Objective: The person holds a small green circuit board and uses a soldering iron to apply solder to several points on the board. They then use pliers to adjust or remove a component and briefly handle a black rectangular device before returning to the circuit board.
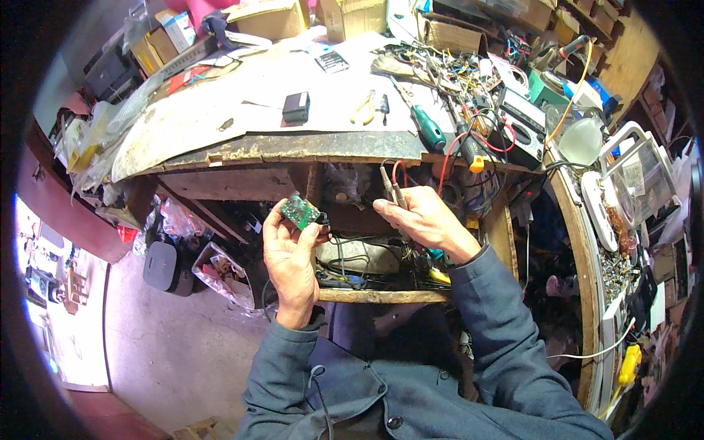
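My left hand (292, 253) pinches a small green circuit board (299, 211) by its edges, between thumb and fingers, in front of the bench edge. A dark part or cable sticks out at the board's right side. My right hand (425, 220) is closed around a pair of slim test probes (392, 185), which point up and away from the board. A red lead (444, 172) runs near them toward the black meter (522, 125) on the bench. The probes and the board are apart.
On the bench lie a black box-shaped adapter (296, 108), yellow-handled pliers (363, 108), a green screwdriver (427, 126) and a heap of wires and parts (455, 73). An open drawer (381, 295) with cables sits below my hands. A soldering iron (573, 47) stands at right.
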Demonstrator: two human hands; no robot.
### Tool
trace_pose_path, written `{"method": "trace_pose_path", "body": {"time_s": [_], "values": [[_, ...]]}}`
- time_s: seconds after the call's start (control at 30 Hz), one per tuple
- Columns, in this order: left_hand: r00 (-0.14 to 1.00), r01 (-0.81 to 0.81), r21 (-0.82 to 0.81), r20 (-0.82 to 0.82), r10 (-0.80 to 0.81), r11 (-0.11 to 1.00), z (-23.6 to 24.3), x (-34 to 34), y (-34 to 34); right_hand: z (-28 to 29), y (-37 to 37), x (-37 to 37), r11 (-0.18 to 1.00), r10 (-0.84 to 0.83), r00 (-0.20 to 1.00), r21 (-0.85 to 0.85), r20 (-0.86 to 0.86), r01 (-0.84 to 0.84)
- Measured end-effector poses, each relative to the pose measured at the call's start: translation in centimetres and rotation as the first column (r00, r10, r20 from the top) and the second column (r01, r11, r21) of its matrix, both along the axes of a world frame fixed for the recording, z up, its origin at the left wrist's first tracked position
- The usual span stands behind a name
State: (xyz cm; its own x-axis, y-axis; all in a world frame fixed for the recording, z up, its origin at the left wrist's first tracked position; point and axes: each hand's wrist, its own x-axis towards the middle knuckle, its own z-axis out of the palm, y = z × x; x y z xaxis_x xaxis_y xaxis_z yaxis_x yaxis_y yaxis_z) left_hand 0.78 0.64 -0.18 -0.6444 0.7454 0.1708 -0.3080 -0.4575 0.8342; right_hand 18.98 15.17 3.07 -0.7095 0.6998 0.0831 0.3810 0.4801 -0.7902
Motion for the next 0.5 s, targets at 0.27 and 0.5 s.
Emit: {"method": "trace_pose_path", "body": {"time_s": [0.27, 0.5], "values": [[0.998, 0.056, -0.015, 0.008, -0.056, 0.998, 0.2, 0.1, -0.1, -0.1, 0.2, 0.8, 0.924, -0.157, 0.818, 0.375, 0.554, -0.077], [0.981, 0.193, -0.106, -0.007, -0.195, 0.976, 0.1, 0.0, -0.1, 0.2, 0.2, 0.3, 0.935, -0.170, 0.830, 0.353, 0.532, -0.035]]}}
